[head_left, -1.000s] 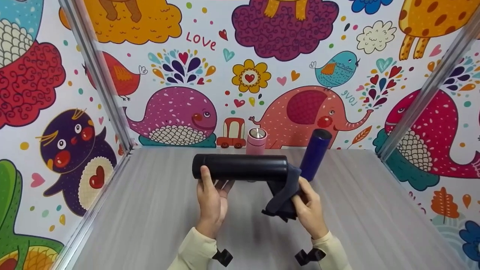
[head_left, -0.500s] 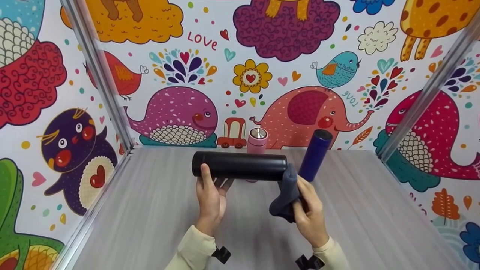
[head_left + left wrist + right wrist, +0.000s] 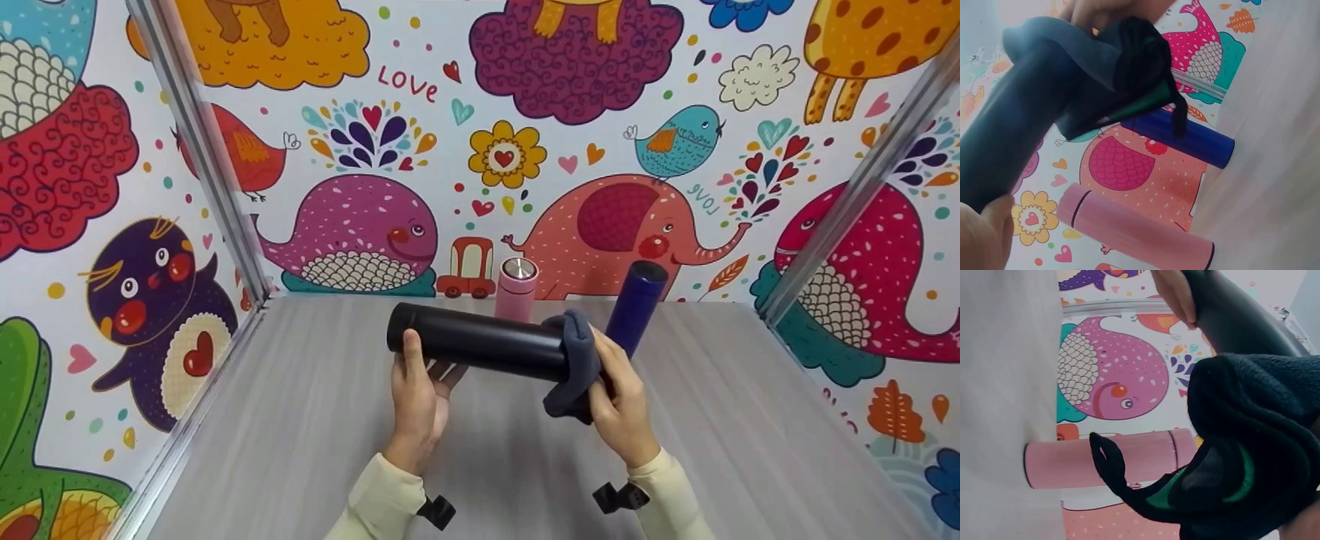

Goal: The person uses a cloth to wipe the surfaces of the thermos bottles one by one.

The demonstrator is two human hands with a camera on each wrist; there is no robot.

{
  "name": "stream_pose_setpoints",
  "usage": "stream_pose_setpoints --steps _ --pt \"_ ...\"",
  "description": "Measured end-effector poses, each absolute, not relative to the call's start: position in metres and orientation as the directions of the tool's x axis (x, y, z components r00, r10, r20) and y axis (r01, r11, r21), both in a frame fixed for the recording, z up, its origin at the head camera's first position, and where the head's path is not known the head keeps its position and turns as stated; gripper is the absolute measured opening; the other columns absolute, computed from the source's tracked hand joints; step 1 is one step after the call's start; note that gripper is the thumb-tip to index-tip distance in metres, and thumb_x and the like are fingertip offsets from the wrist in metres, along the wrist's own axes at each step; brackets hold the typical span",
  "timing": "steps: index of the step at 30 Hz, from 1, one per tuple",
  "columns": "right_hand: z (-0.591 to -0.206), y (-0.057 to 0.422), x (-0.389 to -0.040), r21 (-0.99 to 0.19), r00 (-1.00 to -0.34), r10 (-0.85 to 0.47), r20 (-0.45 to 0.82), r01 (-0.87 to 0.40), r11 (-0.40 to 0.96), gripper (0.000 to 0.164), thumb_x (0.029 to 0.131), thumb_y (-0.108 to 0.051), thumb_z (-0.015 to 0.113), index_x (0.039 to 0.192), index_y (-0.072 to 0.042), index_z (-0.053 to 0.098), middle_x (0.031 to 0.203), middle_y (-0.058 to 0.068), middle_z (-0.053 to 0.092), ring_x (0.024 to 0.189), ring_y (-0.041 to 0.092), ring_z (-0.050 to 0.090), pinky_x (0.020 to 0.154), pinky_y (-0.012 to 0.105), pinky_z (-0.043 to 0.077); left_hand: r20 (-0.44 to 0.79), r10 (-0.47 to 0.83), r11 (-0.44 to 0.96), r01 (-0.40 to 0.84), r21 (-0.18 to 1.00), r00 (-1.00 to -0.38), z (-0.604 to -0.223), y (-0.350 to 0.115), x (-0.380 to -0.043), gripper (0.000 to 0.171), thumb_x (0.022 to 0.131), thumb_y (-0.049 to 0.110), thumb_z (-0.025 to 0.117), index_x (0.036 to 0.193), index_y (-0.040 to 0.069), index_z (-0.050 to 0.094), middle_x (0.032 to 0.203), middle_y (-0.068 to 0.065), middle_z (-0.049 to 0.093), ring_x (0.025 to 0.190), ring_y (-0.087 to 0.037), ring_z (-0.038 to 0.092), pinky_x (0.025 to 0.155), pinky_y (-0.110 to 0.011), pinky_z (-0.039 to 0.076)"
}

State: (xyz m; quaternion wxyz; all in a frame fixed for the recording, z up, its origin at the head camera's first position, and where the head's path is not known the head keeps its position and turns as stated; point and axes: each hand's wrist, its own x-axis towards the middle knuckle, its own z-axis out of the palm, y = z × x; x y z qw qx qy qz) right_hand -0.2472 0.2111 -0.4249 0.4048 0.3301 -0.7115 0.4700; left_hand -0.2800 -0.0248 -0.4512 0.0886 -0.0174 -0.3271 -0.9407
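Note:
A black thermos flask (image 3: 480, 341) is held above the table, its right end tilted slightly down. My left hand (image 3: 416, 405) grips it near the left end, thumb in front and fingers behind or beneath. In my right hand (image 3: 621, 405) a dark grey-blue cloth (image 3: 579, 356) is held against the flask's right end, lapping over its edge. The right wrist view shows the cloth's green-and-black side and a dark hanging loop (image 3: 1109, 464). The flask's right end face is hidden under the cloth.
Behind the flask, a pink thermos flask (image 3: 516, 298) with a silver top stands on the grey table (image 3: 315, 420). To its right stands a blue thermos flask (image 3: 637, 306). Cartoon-printed walls (image 3: 337, 232) with metal corner posts (image 3: 199, 142) enclose the back and sides.
The cloth has gone from hanging below the flask's right end to lapping over it, as the right hand moved it up. The flask has tilted from nearly level to right end down.

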Motion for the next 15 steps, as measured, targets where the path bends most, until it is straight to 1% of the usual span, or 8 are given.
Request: stream_pose_setpoints --steps 4,7,10,15 --pt "-0.434 0.212 -0.247 -0.447 -0.493 -0.074 0.867 -0.835 0.322 0.052 0.081 0.032 0.05 0.13 0.015 0.055 0.125 0.031 0.058 0.121 0.02 0.057 0.102 0.028 0.045 0.086 -0.142 -0.781 0.165 0.602 -0.986 -0.448 -0.024 -0.279 0.061 0.103 0.049 0.048 0.147 0.009 0.036 0.131 -0.019 0.051 0.113 -0.038 0.06 0.094 -0.051 0.051" --pt "-0.44 0.211 -0.246 -0.471 -0.51 -0.065 0.858 -0.83 0.298 0.051 0.084 0.031 0.05 0.131 0.012 0.056 0.124 0.028 0.06 0.118 0.021 0.058 0.099 0.028 0.047 0.085 -0.137 -0.786 0.16 0.597 -0.987 -0.447 -0.023 -0.278 0.059 0.103 0.048 0.047 0.146 0.008 0.037 0.13 -0.02 0.051 0.114 -0.038 0.059 0.095 -0.051 0.051" --pt "-0.444 0.21 -0.242 -0.478 -0.516 -0.061 0.855 -0.827 0.294 0.051 0.084 0.031 0.05 0.131 0.011 0.057 0.125 0.026 0.06 0.117 0.022 0.059 0.099 0.027 0.047 0.073 -0.146 -0.79 0.16 0.592 -0.987 -0.447 -0.023 -0.277 0.06 0.103 0.049 0.047 0.145 0.007 0.039 0.13 -0.02 0.052 0.114 -0.038 0.06 0.095 -0.051 0.051" --pt "-0.449 0.208 -0.234 -0.476 -0.512 -0.056 0.857 -0.828 0.295 0.054 0.08 0.033 0.051 0.131 0.014 0.055 0.126 0.027 0.059 0.122 0.02 0.056 0.103 0.028 0.044 0.057 -0.17 -0.789 0.17 0.59 -0.984 -0.445 -0.023 -0.279 0.063 0.101 0.052 0.048 0.145 0.007 0.039 0.132 -0.019 0.053 0.114 -0.036 0.06 0.095 -0.051 0.051"
